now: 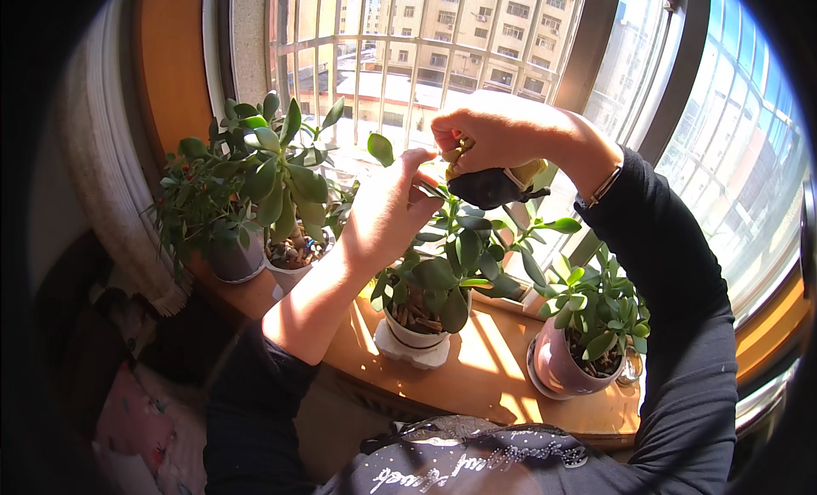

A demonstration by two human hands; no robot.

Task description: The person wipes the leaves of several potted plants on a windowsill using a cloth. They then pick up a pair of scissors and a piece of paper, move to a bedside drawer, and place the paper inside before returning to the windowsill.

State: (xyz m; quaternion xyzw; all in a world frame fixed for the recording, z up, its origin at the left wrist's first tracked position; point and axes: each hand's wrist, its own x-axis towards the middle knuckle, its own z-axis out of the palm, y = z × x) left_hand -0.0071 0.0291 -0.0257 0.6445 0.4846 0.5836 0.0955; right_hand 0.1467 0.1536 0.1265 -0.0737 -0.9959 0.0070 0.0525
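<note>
My right hand (504,134) is closed around a bunched yellow-and-black cloth (491,185), held above the middle potted jade plant (469,246). My left hand (392,208) reaches in beside it, its thumb and fingers pinching a dark leaf (435,190) near the plant's top. Another green leaf (380,149) stands up just behind the left fingers. Below, the plant's white pot (418,332) rests on a white saucer (412,358). My hands hide part of the upper stems.
A wooden windowsill (491,348) carries the pots. To the left stand a taller jade plant (277,169) and a bushy plant with red berries (191,208). At right is a pink pot (558,361) with a succulent, beside a small glass jar (630,367). Window bars (415,67) lie beyond.
</note>
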